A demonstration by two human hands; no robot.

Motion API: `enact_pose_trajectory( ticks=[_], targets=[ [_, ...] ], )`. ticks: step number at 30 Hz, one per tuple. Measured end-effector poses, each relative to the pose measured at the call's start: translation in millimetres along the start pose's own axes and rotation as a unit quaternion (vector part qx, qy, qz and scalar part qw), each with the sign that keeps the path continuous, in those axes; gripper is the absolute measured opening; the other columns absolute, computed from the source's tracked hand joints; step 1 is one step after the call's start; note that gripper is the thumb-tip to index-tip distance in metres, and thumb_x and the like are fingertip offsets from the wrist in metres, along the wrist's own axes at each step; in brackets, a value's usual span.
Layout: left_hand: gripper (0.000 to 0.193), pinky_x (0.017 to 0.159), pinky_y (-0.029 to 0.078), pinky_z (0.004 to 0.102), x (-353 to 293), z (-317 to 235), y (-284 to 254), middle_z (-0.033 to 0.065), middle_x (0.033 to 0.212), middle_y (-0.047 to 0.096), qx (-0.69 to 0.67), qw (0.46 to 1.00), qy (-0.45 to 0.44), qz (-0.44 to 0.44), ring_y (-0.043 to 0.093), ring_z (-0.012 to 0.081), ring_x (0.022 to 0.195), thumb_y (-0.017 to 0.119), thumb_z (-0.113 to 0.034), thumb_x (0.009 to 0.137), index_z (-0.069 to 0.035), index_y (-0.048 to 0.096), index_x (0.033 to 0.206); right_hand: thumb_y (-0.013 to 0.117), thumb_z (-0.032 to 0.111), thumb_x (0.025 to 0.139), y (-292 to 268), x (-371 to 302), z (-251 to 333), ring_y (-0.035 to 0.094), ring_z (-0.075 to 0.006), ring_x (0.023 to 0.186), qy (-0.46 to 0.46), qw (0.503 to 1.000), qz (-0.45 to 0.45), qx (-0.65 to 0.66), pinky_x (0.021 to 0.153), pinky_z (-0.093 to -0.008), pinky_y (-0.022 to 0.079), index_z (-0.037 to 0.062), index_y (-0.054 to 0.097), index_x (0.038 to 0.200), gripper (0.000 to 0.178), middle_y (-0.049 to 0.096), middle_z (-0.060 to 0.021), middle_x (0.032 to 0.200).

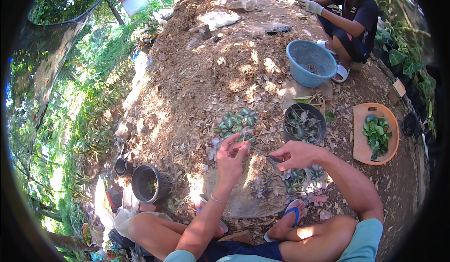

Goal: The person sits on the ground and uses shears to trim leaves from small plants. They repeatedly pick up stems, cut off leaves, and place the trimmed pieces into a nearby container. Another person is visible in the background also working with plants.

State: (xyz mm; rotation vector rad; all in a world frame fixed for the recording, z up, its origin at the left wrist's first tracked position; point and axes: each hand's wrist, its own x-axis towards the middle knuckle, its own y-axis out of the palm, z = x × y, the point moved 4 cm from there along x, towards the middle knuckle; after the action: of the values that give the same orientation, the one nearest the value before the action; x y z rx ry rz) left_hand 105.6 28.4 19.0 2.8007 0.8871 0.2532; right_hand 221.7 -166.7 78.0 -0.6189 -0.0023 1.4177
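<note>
First, left hand [229,161]: thumb and fingertips pressed together, pinching a thin stem [245,141] at their tips; its direction is too small to tell. Right hand [300,156]: fingers closed around a slim dark tool [272,161], kind unclear. Tool lies between the two hands, long axis slanting, narrow end pointing leftward and away from the wearer, toward the left fingertips; whether it touches the stem cannot be told. Just beyond the pinch: patterned leafy plants [236,121]. Beyond the right grip: dark pot [286,125] holding similar foliage; farther off, blue basin [310,78]. Nearer the wearer, below the right grip: loose leafy cuttings [296,180]. Well right of it: orange tray [360,138] with green leaves [376,134]. Well left of the pinch: black pot [162,187], tilted.
</note>
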Motion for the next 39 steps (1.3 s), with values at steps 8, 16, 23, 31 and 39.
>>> enact_pose_trajectory(
  ticks=[8,16,23,31,39],
  targets=[
    [0.047,0.08,0.06,0.0271,-4.4,-6.0,0.3,0.008,0.102,0.077,0.123,0.992,0.015,0.022,0.072,0.0114,0.091,0.075,-0.002,0.094,-0.004,0.058,0.138,0.071,0.021,0.09,-2.5,1.3,-3.4,0.059,-0.0128,0.074,0.003,1.0,-0.011,-0.013,0.071,-0.0332,0.049,0.0155,0.065,0.141,0.051,0.072,-0.0048,0.086],
    [0.054,0.078,0.058,0.0261,-9.9,-13.4,9.6,0.007,0.1,0.075,0.163,0.985,0.003,0.054,0.071,0.0106,0.091,0.076,0.001,0.091,-0.005,0.058,0.142,0.072,0.017,0.089,-3.9,-3.8,-5.4,0.056,-0.012,0.072,0.007,1.0,-0.007,-0.01,0.07,-0.033,0.047,0.0173,0.067,0.14,0.052,0.069,-0.0023,0.08],
    [0.051,0.078,0.058,0.0262,-9.4,-8.2,11.6,0.0082,0.112,0.073,0.153,0.984,0.02,0.086,0.069,0.0097,0.089,0.075,0.003,0.091,-0.006,0.06,0.138,0.073,0.014,0.088,-5.1,-4.0,-8.2,0.057,-0.0089,0.075,0.02,1.0,0.003,-0.017,0.071,-0.0304,0.048,0.0151,0.066,0.14,0.053,0.072,-0.0016,0.085],
    [0.036,0.077,0.056,0.025,-9.6,-0.4,2.4,0.0022,0.12,0.072,0.189,0.967,-0.005,0.168,0.064,0.0068,0.085,0.074,0.006,0.088,-0.007,0.073,0.122,0.074,0.014,0.09,-2.4,-3.0,-21.7,0.061,-0.0075,0.08,0.031,0.998,0.041,-0.023,0.076,-0.03,0.051,0.0098,0.067,0.138,0.049,0.076,-0.002,0.091],
    [0.038,0.076,0.056,0.0247,-11.1,-0.6,3.0,0.0015,0.122,0.072,0.199,0.958,-0.046,0.201,0.062,0.0058,0.082,0.075,0.006,0.088,-0.008,0.074,0.123,0.072,0.019,0.087,-1.1,-7.4,-22.4,0.056,-0.0095,0.07,0.037,0.998,0.036,-0.027,0.067,-0.0316,0.046,0.0164,0.073,0.131,0.044,0.069,-0.0006,0.077]
  ],
)
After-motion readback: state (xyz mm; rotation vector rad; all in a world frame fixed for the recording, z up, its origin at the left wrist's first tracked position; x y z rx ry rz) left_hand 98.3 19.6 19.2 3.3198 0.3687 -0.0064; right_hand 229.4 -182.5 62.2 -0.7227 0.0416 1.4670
